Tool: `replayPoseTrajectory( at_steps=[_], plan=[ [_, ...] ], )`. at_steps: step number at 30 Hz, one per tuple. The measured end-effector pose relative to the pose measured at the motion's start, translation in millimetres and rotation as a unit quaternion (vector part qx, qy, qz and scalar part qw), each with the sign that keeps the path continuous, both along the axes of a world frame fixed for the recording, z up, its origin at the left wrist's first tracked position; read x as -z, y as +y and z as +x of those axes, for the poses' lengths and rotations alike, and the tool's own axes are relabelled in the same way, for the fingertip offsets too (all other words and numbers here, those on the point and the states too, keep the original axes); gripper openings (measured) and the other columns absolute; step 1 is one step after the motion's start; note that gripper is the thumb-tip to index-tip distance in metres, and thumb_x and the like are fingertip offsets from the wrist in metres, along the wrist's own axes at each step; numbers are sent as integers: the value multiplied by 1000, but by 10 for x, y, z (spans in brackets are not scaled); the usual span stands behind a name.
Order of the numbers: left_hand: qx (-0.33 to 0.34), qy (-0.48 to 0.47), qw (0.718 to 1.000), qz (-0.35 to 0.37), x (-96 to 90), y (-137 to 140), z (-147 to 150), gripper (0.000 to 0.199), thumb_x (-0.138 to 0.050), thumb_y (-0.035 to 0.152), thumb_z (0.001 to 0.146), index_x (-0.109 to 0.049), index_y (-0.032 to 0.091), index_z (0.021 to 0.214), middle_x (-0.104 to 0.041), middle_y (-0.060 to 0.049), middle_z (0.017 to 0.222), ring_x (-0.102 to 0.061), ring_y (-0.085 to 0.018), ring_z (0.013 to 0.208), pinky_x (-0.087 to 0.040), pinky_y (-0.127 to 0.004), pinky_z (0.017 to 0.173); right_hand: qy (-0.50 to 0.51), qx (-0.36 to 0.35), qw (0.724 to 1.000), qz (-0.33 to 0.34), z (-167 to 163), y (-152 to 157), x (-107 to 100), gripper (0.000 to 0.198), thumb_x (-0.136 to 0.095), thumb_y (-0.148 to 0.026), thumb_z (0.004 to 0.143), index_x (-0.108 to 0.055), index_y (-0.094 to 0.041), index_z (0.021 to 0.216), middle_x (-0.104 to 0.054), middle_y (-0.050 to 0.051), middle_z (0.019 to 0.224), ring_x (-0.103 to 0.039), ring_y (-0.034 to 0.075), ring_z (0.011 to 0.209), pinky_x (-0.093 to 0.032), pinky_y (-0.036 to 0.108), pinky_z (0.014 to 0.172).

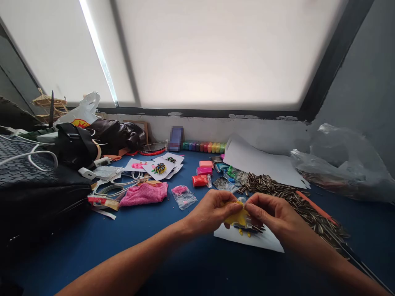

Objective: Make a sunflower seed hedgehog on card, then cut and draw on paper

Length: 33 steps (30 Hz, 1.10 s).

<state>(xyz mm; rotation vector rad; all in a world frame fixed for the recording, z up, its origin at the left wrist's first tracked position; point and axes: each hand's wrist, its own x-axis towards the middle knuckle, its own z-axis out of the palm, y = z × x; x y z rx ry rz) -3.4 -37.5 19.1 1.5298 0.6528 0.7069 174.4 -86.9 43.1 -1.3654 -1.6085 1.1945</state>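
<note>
Left hand (212, 211): clamped on the yellow clay packet (235, 218).
Yellow clay packet: between both hands, over white paper (262, 241); overtugging could tear it.
Yellow bits (240, 231): loose below; a lowered hand might flatten them.
Right hand (271, 210): pinching the packet's edge.
Seeds (285, 195): heaped alongside; a forearm sweep could scatter them.

The hands (208, 211) partly hide the yellow lump (235, 218); the left edge crops the black bag (40, 205).
</note>
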Motion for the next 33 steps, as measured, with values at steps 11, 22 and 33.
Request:
replayPoseTrajectory(
  at_steps=[11,22,33],
  plan=[
    [26,-5,1000,1,-19,-3,-20,40,-61,50,82,-61,10,85,-57,-3,73,-54,-11,65,-44,-22,60,-71,56,993,70,-18,-11,42,38,-51,-54,86,-54,-20,70,-46,-3,63,-41,13,59,-36,25,53],
    [-217,209,933,197,17,468,-245,23,-61,32,83,-68,13,93,-66,-7,87,-60,-17,77,-46,-26,65,-124,151,970,142,160,111,23,39,-49,-57,86,-60,-20,84,-65,5,73,-60,19,66,-50,30,60],
    [-127,369,774,498,125,848,16,27,-58,17,83,-68,19,108,-64,-8,116,-52,-24,115,-35,-35,103,-331,148,905,225,444,262,246,26,-44,-40,86,-61,-22,77,-69,7,73,-62,23,64,-41,32,56]
  ],
)
